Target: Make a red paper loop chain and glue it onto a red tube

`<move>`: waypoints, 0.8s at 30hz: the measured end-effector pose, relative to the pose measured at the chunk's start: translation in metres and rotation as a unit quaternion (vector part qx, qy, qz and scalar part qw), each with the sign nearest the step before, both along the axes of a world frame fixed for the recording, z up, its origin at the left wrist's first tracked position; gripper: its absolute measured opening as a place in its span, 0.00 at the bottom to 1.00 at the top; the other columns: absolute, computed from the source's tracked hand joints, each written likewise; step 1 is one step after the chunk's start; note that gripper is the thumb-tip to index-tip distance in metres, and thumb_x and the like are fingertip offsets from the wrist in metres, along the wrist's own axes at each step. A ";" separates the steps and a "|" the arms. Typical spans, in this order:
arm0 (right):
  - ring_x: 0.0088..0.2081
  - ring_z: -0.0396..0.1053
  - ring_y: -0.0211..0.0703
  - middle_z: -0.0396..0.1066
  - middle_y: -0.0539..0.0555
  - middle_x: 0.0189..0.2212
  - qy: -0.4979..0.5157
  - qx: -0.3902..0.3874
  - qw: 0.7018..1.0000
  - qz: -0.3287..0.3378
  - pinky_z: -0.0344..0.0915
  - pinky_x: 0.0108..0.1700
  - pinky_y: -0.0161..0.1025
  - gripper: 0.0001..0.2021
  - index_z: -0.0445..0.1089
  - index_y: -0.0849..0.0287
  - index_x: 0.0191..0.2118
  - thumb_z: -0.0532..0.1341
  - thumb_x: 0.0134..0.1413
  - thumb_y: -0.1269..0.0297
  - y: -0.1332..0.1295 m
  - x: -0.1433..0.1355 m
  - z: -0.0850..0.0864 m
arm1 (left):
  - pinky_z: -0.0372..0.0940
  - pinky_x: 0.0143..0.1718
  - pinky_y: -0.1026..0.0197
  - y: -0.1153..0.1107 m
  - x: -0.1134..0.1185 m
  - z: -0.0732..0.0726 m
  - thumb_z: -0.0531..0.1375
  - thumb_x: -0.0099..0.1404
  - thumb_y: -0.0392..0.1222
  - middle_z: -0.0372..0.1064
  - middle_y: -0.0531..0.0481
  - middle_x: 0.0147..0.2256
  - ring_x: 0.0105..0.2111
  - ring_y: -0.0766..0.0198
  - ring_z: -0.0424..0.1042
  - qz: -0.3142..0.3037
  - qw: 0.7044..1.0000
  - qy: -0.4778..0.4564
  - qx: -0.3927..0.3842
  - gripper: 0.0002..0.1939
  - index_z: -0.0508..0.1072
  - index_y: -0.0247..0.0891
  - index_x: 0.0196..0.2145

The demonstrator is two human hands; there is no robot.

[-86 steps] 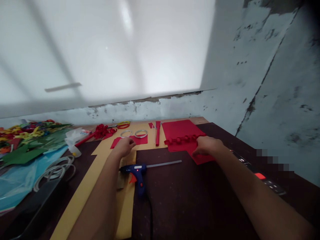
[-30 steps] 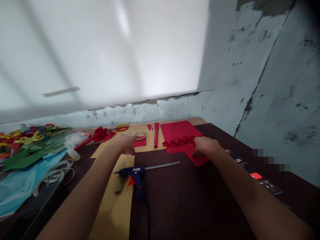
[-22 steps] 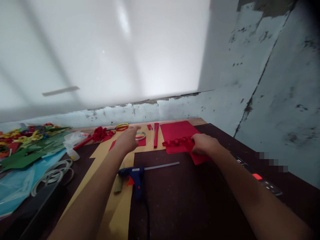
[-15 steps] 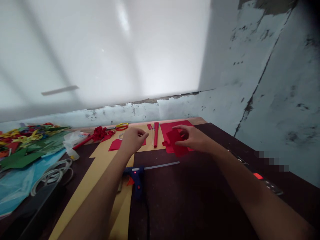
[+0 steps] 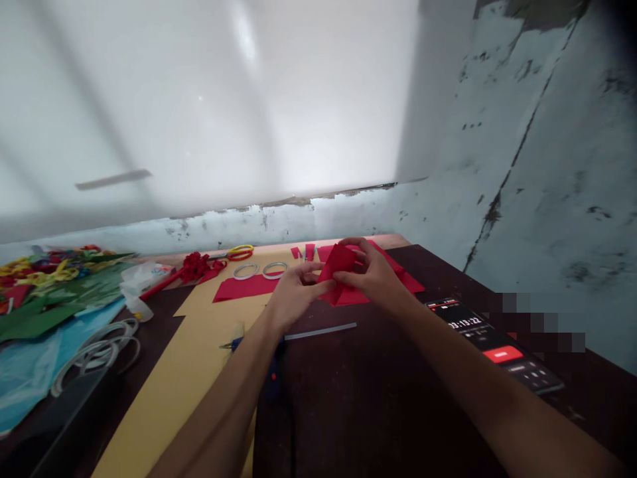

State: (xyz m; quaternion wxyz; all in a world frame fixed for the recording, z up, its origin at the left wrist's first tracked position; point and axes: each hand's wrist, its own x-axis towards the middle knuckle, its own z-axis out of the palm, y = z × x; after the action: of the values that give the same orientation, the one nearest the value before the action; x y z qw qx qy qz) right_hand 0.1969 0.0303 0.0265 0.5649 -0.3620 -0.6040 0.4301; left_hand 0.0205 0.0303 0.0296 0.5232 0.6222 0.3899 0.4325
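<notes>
A small red paper piece [image 5: 336, 264] is held up between both hands over the far part of the table. My left hand [image 5: 297, 292] pinches its left lower edge. My right hand [image 5: 371, 272] grips it from the right, thumb in front and fingers behind. Larger red sheets [image 5: 405, 275] lie just beneath and behind my right hand. Beyond my left hand, red strips [image 5: 239, 287] rest on the yellow paper [image 5: 199, 358] with two silver rings [image 5: 275, 269] on top. A blue glue gun [image 5: 273, 372] is partly hidden under my left forearm, its clear glue stick [image 5: 323, 330] pointing right.
Yellow-handled scissors [image 5: 240, 252] and a red ribbon flower [image 5: 196, 267] lie at the back. Green sheets [image 5: 64, 299], a white coiled cable [image 5: 94, 352] and a black box [image 5: 74, 415] sit on the left. A phone [image 5: 497, 345] lies beneath my right forearm.
My left hand has moved right and now meets my right hand at the red paper. The paper appears bent or folded now. The silver rings and phone show more fully.
</notes>
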 end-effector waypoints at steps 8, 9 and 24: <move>0.37 0.74 0.45 0.75 0.54 0.38 -0.009 0.013 0.999 -0.028 0.72 0.35 0.38 0.19 0.67 0.57 0.43 0.69 0.44 0.63 0.003 -0.001 -0.001 | 0.63 0.28 0.65 0.007 -0.012 -0.007 0.70 0.54 0.46 0.77 0.47 0.34 0.30 0.64 0.73 0.102 0.991 -0.014 0.090 0.25 0.75 0.35 0.49; 0.37 0.74 0.44 0.75 0.54 0.37 -0.015 0.012 0.999 -0.027 0.72 0.35 0.38 0.17 0.68 0.58 0.41 0.69 0.43 0.63 0.002 -0.001 0.000 | 0.65 0.31 0.64 0.006 -0.012 -0.006 0.70 0.54 0.45 0.77 0.46 0.37 0.33 0.62 0.74 0.095 0.991 -0.026 0.094 0.25 0.75 0.35 0.49; 0.32 0.74 0.42 0.77 0.54 0.32 0.059 -0.104 0.991 0.057 0.72 0.39 0.40 0.15 0.76 0.61 0.35 0.59 0.38 0.71 0.003 -0.004 0.000 | 0.68 0.35 0.63 0.000 -0.013 -0.003 0.73 0.49 0.39 0.76 0.48 0.38 0.34 0.62 0.75 0.056 0.992 -0.098 0.053 0.46 0.60 0.43 0.63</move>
State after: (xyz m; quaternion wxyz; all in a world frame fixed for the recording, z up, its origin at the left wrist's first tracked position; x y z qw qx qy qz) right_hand 0.1932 0.0336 0.0260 0.5336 -0.3576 -0.5412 0.5427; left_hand 0.0080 0.0306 0.0264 0.5003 0.5804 0.3475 0.5404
